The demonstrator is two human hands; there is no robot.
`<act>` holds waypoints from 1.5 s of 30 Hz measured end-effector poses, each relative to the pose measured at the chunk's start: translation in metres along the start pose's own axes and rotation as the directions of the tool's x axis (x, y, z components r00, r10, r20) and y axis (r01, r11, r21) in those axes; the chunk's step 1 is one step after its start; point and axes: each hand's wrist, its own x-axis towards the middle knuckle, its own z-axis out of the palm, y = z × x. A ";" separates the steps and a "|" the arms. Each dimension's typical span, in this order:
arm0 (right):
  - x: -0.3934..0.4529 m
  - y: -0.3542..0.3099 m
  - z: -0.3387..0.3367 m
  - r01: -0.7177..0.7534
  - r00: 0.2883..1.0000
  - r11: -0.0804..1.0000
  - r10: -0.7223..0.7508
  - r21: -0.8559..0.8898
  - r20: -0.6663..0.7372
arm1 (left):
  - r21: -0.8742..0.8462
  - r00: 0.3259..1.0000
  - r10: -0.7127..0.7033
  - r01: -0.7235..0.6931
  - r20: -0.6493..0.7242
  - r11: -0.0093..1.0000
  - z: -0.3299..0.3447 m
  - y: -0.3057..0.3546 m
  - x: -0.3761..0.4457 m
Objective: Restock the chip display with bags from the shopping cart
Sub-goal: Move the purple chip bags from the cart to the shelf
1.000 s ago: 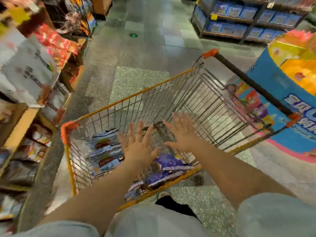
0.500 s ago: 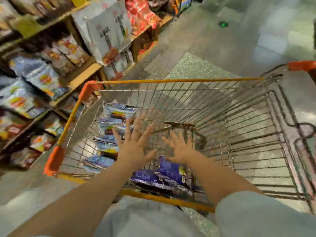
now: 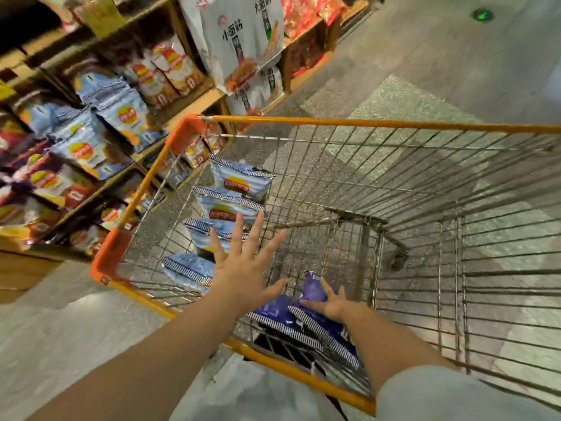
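— So why are both hands down inside the cart (image 3: 349, 121)?

— Bags lie low in it. The right hand (image 3: 332, 305) rests spread on a purple bag (image 3: 314, 291) near the front rim, probably about to take it. The left hand (image 3: 243, 270) hangs wide, holding nothing, over the light-blue bags (image 3: 233, 192).

— And the shelves (image 3: 100, 141)?

— Just beside the cart, so it's a short carry.

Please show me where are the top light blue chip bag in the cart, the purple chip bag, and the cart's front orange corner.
light blue chip bag (image 3: 243, 185): head view, on its logo.
purple chip bag (image 3: 312, 291): head view, upper end.
orange corner (image 3: 185, 133): head view, plastic guard.
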 end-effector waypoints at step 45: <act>-0.215 -0.058 -0.104 0.495 0.868 0.726 -0.380 0.477 -0.320 | -0.609 0.888 0.350 -0.104 0.300 0.787 -0.095 -0.007 0.057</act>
